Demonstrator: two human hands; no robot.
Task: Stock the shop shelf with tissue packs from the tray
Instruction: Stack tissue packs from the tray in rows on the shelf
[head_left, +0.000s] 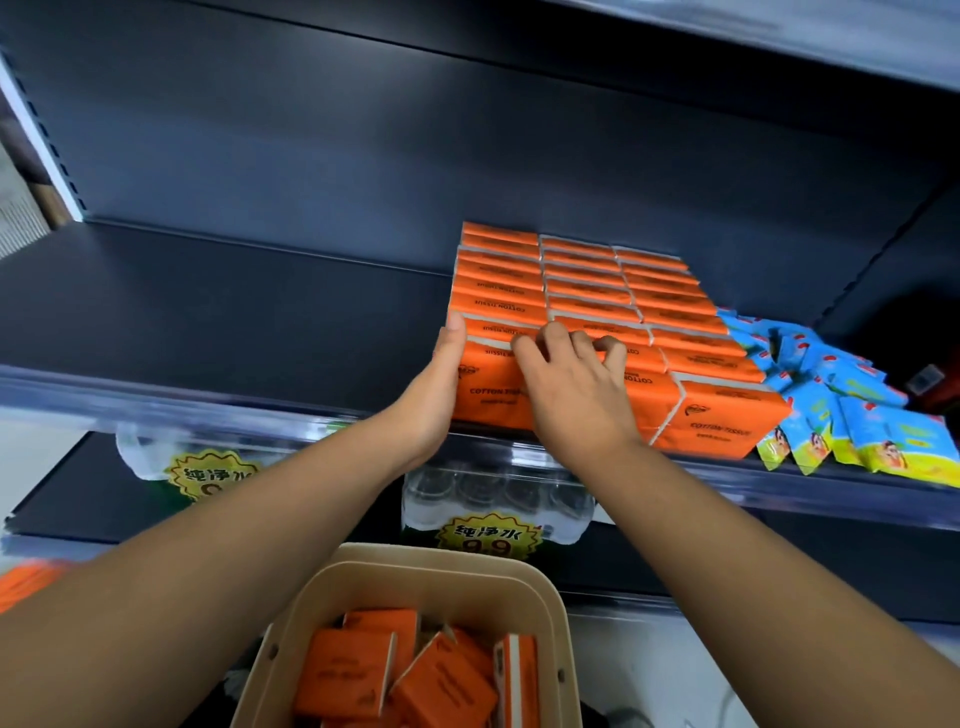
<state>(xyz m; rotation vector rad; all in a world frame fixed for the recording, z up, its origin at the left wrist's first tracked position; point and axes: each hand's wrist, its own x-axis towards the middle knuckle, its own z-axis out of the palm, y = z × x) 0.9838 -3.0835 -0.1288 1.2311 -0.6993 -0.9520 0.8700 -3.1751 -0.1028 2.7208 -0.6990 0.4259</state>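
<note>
Dark shelf (208, 312) ran left of the orange block (597, 291) of packs. At the block's front-left corner the left hand (441, 384) pressed flat, fingers straight, against the end pack (485, 395); the right hand (566, 389) curled its fingers over that pack's top edge. Blue sachets (831, 410) lay right of the block. Below the block, between the forearms, the tray (441, 569) held loose packs (353, 670) pointing every way, seemingly equally near both hands.

A dark blue-grey metal back panel (363, 156) rises behind the dark shelf board (208, 312); a pale slotted upright (36, 135) edges its left side; a clear plastic rail (156, 400) lines the board's front edge; pale floor (675, 675) lies below.
</note>
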